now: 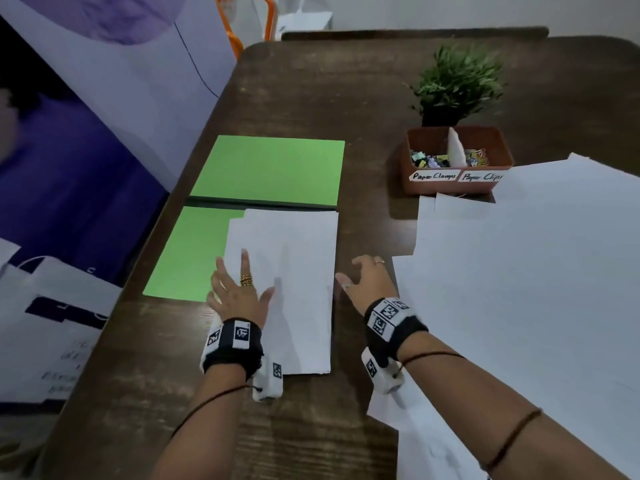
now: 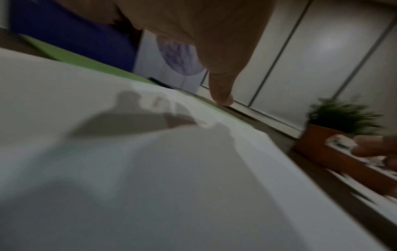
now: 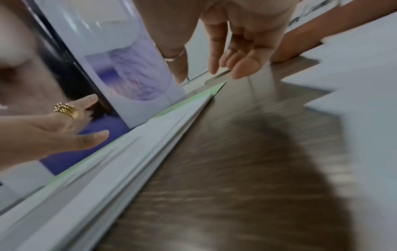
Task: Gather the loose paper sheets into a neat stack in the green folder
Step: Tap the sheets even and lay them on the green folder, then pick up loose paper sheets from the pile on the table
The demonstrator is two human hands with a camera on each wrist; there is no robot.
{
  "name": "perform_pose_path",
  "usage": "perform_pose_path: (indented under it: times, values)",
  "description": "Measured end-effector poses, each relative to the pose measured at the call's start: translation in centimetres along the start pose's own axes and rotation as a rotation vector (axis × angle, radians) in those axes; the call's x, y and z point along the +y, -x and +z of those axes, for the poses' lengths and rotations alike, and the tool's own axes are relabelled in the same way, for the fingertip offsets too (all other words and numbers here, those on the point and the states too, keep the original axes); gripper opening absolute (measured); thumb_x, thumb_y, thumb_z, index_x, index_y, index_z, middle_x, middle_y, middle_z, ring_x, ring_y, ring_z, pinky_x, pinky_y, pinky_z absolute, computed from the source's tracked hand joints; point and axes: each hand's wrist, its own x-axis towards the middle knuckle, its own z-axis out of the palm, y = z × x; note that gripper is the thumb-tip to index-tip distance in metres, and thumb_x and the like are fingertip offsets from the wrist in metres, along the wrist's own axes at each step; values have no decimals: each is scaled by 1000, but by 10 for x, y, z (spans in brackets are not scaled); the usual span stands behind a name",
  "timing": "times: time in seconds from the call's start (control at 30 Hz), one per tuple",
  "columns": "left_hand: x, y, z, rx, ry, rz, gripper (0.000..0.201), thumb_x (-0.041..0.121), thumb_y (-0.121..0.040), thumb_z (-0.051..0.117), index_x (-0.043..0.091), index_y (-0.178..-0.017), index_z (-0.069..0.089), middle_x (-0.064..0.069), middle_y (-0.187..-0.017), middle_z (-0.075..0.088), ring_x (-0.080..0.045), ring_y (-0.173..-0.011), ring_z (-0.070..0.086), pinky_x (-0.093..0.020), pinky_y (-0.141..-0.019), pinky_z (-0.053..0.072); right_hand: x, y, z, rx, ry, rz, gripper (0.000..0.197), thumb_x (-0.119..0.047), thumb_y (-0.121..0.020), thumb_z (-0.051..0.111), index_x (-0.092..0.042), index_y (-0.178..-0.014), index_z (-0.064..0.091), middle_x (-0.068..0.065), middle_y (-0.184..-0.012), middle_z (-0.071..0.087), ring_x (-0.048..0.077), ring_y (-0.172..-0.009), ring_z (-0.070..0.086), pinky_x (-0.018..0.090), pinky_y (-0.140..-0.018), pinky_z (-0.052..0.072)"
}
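Note:
The green folder (image 1: pixel 266 171) lies open on the dark wooden table, near its left edge. A stack of white sheets (image 1: pixel 294 271) lies on its near half, slightly fanned, overhanging toward me. My left hand (image 1: pixel 239 289) hovers over the stack's left edge with fingers spread and straight, holding nothing. My right hand (image 1: pixel 363 278) is over bare wood just right of the stack, fingers loosely bent, empty. In the right wrist view the sheet edges (image 3: pixel 137 161) look uneven. More loose white sheets (image 1: pixel 519 289) are spread over the right side of the table.
A brown tray (image 1: pixel 457 187) labelled paper clamps and paper clips stands beyond the loose sheets, a small potted plant (image 1: pixel 457 81) behind it. Bags and a purple poster (image 1: pixel 86 150) lie left of the table. An orange chair frame (image 1: pixel 242 22) is at the far end.

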Motion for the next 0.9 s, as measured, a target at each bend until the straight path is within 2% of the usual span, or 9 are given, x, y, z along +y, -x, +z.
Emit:
perform_pose_path:
  times: [0.13,0.27,0.33,0.4,0.47,0.53,0.73,0.83,0.9]
  values:
    - [74,15,7,-12,113,296,84,44,-87,57,30,-148,2,-14,-156,1,-36,-139,13,-53,-106,22,70,0,-62,191,6,46,30,-27,-88,60,-12,-113,56,8,-124,42,24,-110,51,29,-91,42]
    - [170,34,25,-205,121,545,81,46,-87,56,27,-149,7,-9,-156,8,-28,-141,13,-40,-112,23,166,-7,-146,354,55,207,34,-17,-87,62,-5,-118,58,13,-139,34,27,-126,39,27,-98,35]
    - [217,42,39,-366,87,619,83,46,-87,57,22,-150,8,-9,-157,4,-26,-144,7,-38,-116,18,210,-10,-186,316,128,341,53,-25,-86,64,-7,-133,47,12,-152,19,27,-137,25,31,-106,30]
    - [260,50,52,-495,42,647,87,49,-86,58,21,-150,5,-8,-158,-3,-26,-145,1,-39,-117,14,246,-14,-217,166,265,484,87,-45,-81,66,-14,-148,21,10,-157,-2,27,-145,4,37,-113,21]
    - [299,57,63,-564,1,636,93,54,-83,58,23,-150,0,-8,-157,-8,-27,-145,-4,-41,-117,11,271,-17,-236,14,421,589,113,-68,-72,61,-19,-150,-4,9,-156,-16,31,-144,-9,46,-115,14]
    - [331,63,70,-584,-18,587,97,59,-83,54,22,-149,-5,-10,-157,-11,-30,-144,-8,-45,-116,9,286,-16,-241,-63,442,604,120,-80,-66,52,-22,-149,-12,9,-155,-20,34,-144,-11,51,-116,9]
    - [408,69,84,-555,178,286,90,67,-86,37,21,-149,-8,-16,-156,-9,-37,-143,-8,-59,-111,10,301,-5,-229,-86,468,450,120,-88,-64,39,-22,-148,-16,10,-155,-22,33,-143,-15,50,-115,-5]
    - [429,80,94,-549,125,210,103,81,-74,36,26,-148,-12,-19,-153,-18,-42,-140,-16,-66,-106,5,296,6,-225,-138,513,376,115,-87,-66,35,-23,-148,-15,10,-155,-19,31,-143,-18,52,-113,-12]
    - [435,84,103,-530,91,191,120,86,-63,44,24,-146,-17,-20,-152,-22,-44,-138,-19,-68,-106,4,289,18,-223,-173,538,314,113,-91,-63,18,-24,-149,-10,8,-157,-14,27,-144,-16,53,-112,-13]
